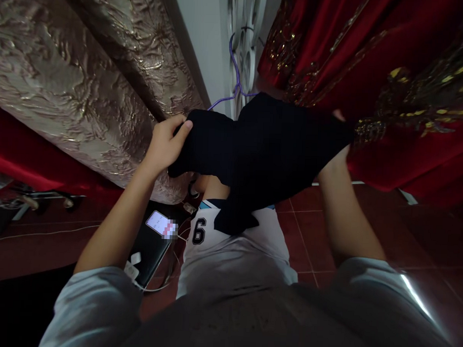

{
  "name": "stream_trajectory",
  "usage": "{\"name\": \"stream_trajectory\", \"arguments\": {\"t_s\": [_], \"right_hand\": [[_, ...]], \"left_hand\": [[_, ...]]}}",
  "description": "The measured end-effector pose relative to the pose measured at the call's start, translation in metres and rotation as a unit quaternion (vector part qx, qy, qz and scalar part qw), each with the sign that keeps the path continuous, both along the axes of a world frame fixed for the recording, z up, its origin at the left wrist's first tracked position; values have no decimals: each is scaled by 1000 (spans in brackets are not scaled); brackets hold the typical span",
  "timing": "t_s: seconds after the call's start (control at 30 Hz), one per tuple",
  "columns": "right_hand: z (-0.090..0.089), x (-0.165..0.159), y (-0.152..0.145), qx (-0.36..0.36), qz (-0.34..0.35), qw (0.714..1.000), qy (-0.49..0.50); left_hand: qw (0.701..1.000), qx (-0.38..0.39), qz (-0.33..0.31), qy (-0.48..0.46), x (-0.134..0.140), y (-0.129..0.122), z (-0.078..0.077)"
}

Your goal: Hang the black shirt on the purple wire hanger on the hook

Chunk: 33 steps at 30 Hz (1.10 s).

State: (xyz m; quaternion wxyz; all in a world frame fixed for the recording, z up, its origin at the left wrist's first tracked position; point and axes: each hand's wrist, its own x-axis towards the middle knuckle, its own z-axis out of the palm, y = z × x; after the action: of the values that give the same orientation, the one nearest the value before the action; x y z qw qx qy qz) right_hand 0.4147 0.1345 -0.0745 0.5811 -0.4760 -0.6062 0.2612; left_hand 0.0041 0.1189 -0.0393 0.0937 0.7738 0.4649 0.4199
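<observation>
A dark, nearly black garment [270,149] is spread between my two hands, above my lap. My left hand [170,141] pinches its left edge, thumb on top. On the other side my right hand [337,156] holds up the right part; cloth covers most of that hand, and only a fingertip and the wrist show. One narrow end of the garment droops onto my white shorts [236,244]. Just behind the cloth a purple hanger [236,80] hangs upright, its lower part hidden by the garment. Whether the garment is on the hanger I cannot tell.
Shiny beige textured fabric [105,83] hangs at the left. Red cloth with gold sequins [371,72] hangs at the right. White scrolled metalwork [247,47] stands behind the hanger. A lit phone [159,223] and a white cable [161,288] lie on a black surface at lower left.
</observation>
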Motion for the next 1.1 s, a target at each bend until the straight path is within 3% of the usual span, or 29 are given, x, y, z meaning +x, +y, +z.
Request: {"name": "stream_trajectory", "arguments": {"t_s": [0.13,0.2,0.27,0.4,0.53,0.6,0.67,0.73,0.8,0.87,0.93,1.0,1.1], "right_hand": [[41,-9,-8,6,130,964,232],[58,-23,-25,25,129,961,241],[64,-36,-43,30,96,978,180],[61,-46,-53,49,72,994,59],[59,-46,-37,104,108,982,114],[56,-45,-34,77,165,972,148],[48,-43,-38,8,271,952,140],[38,-41,-46,-70,384,916,89],[28,-40,-53,-107,419,902,3],[16,-45,-53,-74,345,931,-93],[2,-57,-47,-2,214,959,-189],[-13,-75,-40,66,119,955,-262],[-32,-105,-33,155,71,932,-319]], "left_hand": [[1000,-9,-17,-24,19,12,1],[1000,2,-18,-16,27,22,-2],[1000,20,-10,-8,32,31,-6],[999,48,-10,-6,40,37,-9],[998,67,-4,-10,42,39,-6],[997,75,15,-18,37,42,-8],[996,78,31,-31,27,45,-12],[995,79,36,-51,15,46,-18],[994,80,12,-70,7,43,-21],[992,88,-46,-84,8,34,-19],[983,98,-110,-106,20,19,-11],[976,74,-156,-136,40,-1,1],[964,-53,-196,-174,75,-31,18]]}}
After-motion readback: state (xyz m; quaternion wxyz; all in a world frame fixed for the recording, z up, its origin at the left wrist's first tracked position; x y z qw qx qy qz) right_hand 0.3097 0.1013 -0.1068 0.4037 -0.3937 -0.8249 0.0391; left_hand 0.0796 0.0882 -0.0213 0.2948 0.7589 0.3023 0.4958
